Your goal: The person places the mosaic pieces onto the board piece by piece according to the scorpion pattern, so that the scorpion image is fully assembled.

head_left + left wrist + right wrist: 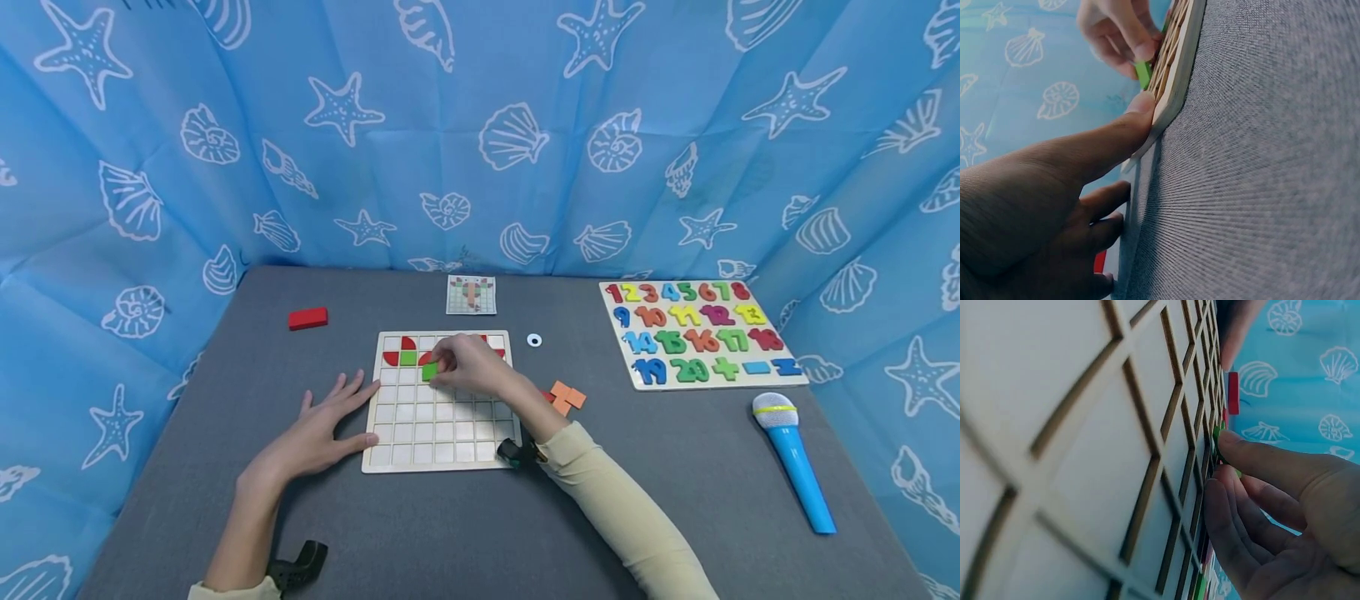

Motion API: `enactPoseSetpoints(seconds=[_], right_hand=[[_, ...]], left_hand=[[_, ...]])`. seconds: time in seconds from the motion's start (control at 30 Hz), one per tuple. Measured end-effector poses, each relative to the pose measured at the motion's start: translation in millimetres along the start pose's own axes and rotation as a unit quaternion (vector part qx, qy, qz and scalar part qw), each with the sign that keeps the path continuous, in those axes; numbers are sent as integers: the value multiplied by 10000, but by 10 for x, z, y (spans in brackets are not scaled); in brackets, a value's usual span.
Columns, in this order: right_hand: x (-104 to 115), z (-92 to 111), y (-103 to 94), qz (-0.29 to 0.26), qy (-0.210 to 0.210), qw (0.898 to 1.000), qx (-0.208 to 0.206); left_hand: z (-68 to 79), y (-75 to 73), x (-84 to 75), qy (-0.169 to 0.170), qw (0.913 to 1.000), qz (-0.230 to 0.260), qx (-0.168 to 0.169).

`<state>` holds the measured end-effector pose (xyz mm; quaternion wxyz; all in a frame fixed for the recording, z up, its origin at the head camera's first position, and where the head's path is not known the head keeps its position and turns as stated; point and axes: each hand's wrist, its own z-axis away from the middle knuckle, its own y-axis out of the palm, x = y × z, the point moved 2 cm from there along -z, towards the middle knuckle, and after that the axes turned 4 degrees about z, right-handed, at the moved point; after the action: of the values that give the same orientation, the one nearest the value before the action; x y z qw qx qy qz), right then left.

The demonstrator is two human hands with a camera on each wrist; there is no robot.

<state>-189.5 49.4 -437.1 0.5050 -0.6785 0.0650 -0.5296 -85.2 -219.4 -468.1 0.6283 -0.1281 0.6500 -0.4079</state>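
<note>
A pale square-grid board [423, 433] lies on the grey table. Over its upper part, my right hand [476, 368] pinches a green square tile [429, 372] between thumb and fingers. The left wrist view shows this green tile [1143, 74] tilted close over the grid. Red quarter-round tiles [408, 342] and another green tile [408, 358] sit in the upper rows; the right hand hides part of these rows. With fingers spread, my left hand [326, 427] rests at the board's left edge, its thumb [1141, 103] touching the rim.
Behind the board lies a small pattern card [471, 295]. Orange tiles [567, 397] are beside the right forearm. A red block [308, 318] lies back left, a white disc [534, 340] right of the board, then a number puzzle [705, 333] and a blue toy microphone [801, 467].
</note>
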Motion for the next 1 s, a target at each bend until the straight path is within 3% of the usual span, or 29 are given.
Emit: enactPoseSetpoints(seconds=[0.2,0.53,0.83,1.0], right_hand=[[93,-50,16,330,27,9994,61],[81,37,-17,146,-3,9999,12],[-103,332,-166,-215,19,9998,-53],[-221,574,-285,-420,223,9989,-57]], left_hand=[[-19,-29,-67,-359,9989,-190,212],[-11,-25,-79,-293,9992,-221,149],[-25,57,152,116,9999,-32,-92],[-23,30,97,25,10000,-28,-21]])
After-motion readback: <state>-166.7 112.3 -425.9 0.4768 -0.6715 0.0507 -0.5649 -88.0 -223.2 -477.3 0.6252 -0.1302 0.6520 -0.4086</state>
